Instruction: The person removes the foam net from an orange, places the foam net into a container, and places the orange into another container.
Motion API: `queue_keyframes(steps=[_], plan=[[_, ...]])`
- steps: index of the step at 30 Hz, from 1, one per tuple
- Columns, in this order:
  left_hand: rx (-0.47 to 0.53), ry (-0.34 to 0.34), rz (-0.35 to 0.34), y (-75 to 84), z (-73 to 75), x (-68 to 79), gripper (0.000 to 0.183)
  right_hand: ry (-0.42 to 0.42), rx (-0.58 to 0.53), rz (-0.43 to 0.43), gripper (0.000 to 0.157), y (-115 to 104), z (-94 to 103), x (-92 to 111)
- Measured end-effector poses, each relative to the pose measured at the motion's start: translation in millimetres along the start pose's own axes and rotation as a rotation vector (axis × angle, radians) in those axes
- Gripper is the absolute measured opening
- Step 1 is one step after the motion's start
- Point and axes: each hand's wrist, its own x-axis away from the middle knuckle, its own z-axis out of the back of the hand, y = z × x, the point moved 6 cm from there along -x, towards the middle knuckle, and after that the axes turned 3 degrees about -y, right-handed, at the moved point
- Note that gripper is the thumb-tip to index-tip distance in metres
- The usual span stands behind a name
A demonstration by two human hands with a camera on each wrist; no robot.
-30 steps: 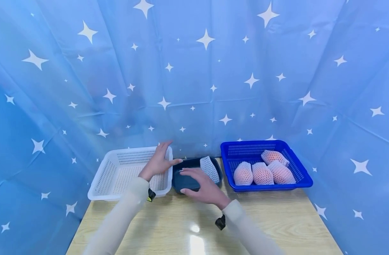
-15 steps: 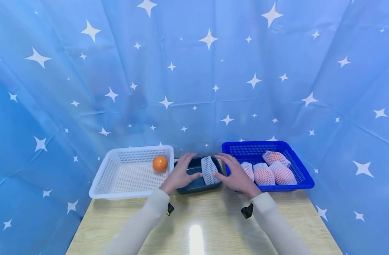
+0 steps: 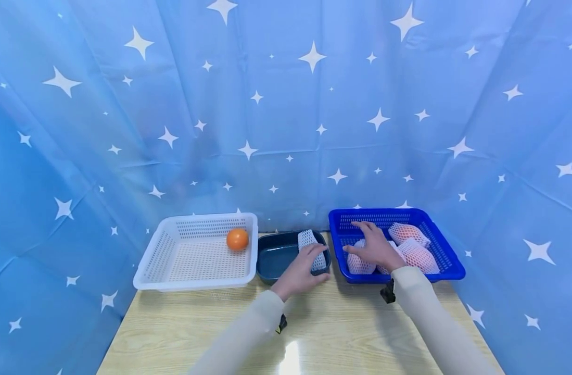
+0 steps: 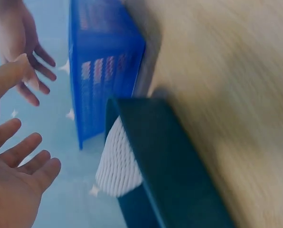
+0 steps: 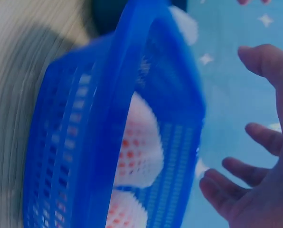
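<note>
My right hand (image 3: 373,247) hovers over the blue basket (image 3: 447,265), fingers spread above the fruits in white foam nets. One netted fruit (image 5: 140,147) shows clearly in the right wrist view, orange through the mesh; another netted fruit (image 3: 409,233) lies at the back of the basket. My left hand (image 3: 301,273) is over the front right of the dark teal dish (image 3: 272,260), its fingers loosely bent and holding nothing. An empty white foam net (image 4: 117,164) lies in that dish, partly behind the left hand in the head view.
A white basket (image 3: 192,284) stands at the left with one bare orange (image 3: 237,239) in its right back part. The three containers stand in a row on the wooden table (image 3: 196,323). A blue star-patterned curtain (image 3: 286,120) hangs behind them.
The bare orange has come into sight in the white basket as my left hand moved off it. Both hands have swung right, the right one from the dish to over the blue basket.
</note>
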Motion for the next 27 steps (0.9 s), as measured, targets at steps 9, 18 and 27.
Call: queue_keyframes(steps=[9, 18, 27], plan=[[-0.138, -0.021, -0.105, 26.7, -41.6, -19.1, 0.067, -0.158, 0.15, -0.018, 0.094, 24.2, -12.8, -13.8], [-0.267, -0.036, -0.189, 30.5, -63.0, -33.5, 0.049, -0.286, 0.236, -0.004, 0.096, 30.6, -28.0, -22.0], [-0.266, -0.004, -0.253, 31.1, -64.9, -35.6, 0.027, -0.39, 0.131, -0.061, 0.075, 44.2, -41.5, -18.9]])
